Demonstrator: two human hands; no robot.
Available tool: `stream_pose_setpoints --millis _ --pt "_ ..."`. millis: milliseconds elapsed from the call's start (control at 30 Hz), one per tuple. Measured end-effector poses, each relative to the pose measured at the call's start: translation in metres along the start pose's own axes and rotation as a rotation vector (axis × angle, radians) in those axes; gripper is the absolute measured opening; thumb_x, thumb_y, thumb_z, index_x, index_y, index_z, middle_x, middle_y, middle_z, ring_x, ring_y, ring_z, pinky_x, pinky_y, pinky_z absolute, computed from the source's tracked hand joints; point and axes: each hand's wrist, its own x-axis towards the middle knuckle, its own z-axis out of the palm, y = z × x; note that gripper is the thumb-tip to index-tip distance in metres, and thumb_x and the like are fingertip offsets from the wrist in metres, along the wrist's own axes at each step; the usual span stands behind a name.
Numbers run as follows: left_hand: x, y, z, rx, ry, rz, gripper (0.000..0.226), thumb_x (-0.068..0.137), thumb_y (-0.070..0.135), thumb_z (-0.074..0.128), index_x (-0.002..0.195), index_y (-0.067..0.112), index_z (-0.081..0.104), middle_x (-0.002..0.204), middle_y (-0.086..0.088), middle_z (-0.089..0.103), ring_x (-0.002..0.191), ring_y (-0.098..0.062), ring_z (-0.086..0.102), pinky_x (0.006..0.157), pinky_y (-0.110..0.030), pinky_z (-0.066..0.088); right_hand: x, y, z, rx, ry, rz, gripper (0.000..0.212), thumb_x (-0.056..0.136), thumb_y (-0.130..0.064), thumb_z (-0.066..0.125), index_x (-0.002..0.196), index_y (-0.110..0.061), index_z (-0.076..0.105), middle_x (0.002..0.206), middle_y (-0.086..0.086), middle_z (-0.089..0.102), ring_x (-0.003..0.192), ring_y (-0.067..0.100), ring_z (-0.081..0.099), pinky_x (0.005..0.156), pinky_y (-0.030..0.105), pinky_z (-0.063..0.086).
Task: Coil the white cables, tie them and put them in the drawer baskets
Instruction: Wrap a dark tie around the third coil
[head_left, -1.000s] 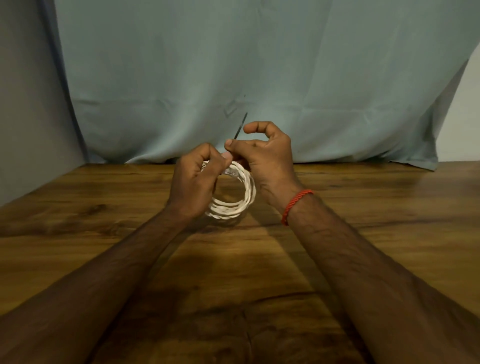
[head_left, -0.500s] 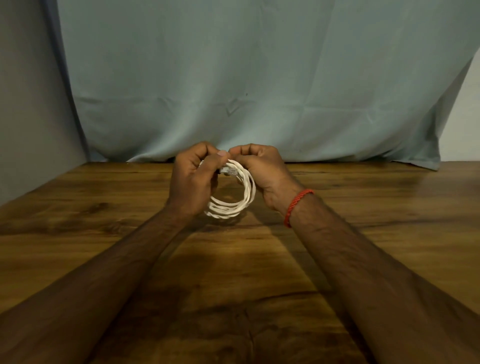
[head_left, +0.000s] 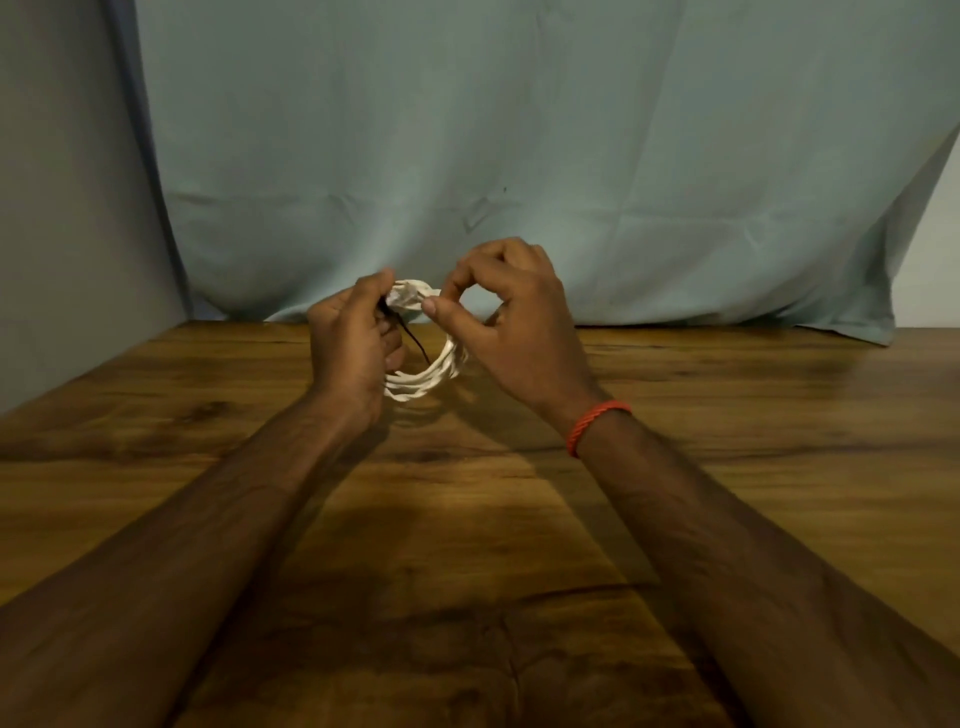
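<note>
A wooden table (head_left: 727, 415) lies beneath the white coil (head_left: 431, 376). The left hand (head_left: 348, 353) grips it and the dark tie (head_left: 415, 343), and the right hand (head_left: 519, 322) pinches its top. Slackening might spill loops.

Above the table (head_left: 727, 415), the left grip (head_left: 353, 343) holds the white cable coil (head_left: 434, 378) at nine o'clock; the right grip (head_left: 511, 327) pinches its twelve o'clock; a dark tie (head_left: 415, 343) dangles inside.
</note>
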Motion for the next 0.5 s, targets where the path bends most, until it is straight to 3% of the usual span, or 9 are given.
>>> stream_pose_setpoints --millis 133,233,300,400,500 --pt "-0.001 -0.003 0.0 0.044 -0.016 -0.018 0.029 0.097 0.017 0.059 0.068 0.016 0.054 0.047 0.007 0.042 0.036 -0.005 0.029 0.037 -0.019 0.021 0.0 0.002 -0.002 -0.053 -0.018 -0.036 0.007 0.084 -0.03 0.076 0.091 -0.029 0.076 0.119 -0.004 0.054 0.115 0.008 0.045 0.079 0.025 0.049" --pt "-0.005 -0.005 0.005 0.017 -0.007 -0.067 0.026 0.095 0.016 0.06 0.07 0.014 0.054 0.053 0.001 0.045 0.035 -0.006 0.032 0.035 -0.018 0.02 -0.004 0.0 -0.003 -0.223 -0.066 -0.111 0.009 0.083 -0.026 0.073 0.088 -0.031 0.076 0.117 -0.006 0.057 0.115 0.011 0.048 0.066 0.03 0.052" --pt "-0.005 -0.006 0.006 -0.005 -0.001 -0.119 0.025 0.094 0.016 0.059 0.07 0.013 0.053 0.046 0.004 0.045 0.031 -0.006 0.033 0.033 -0.017 0.02 -0.005 -0.001 -0.004 -0.339 -0.072 -0.146 0.009 0.083 -0.027 0.073 0.089 -0.031 0.078 0.118 -0.004 0.061 0.118 0.015 0.05 0.06 0.026 0.046" --pt "-0.002 -0.007 0.005 -0.045 -0.017 -0.221 0.028 0.093 0.022 0.059 0.067 0.015 0.05 0.04 0.008 0.038 0.029 -0.005 0.028 0.031 -0.015 0.02 -0.004 -0.005 -0.007 -0.485 -0.084 -0.204 0.01 0.085 -0.031 0.073 0.09 -0.031 0.08 0.117 -0.002 0.066 0.117 0.02 0.053 0.061 0.024 0.037" --pt "0.0 -0.008 0.004 -0.081 -0.02 -0.272 0.032 0.092 0.023 0.058 0.063 0.016 0.046 0.039 0.008 0.035 0.028 -0.004 0.024 0.03 -0.013 0.018 -0.002 -0.01 -0.01 -0.554 -0.123 -0.229 0.007 0.083 -0.031 0.076 0.086 -0.029 0.081 0.11 -0.003 0.07 0.114 0.021 0.055 0.059 0.025 0.041"
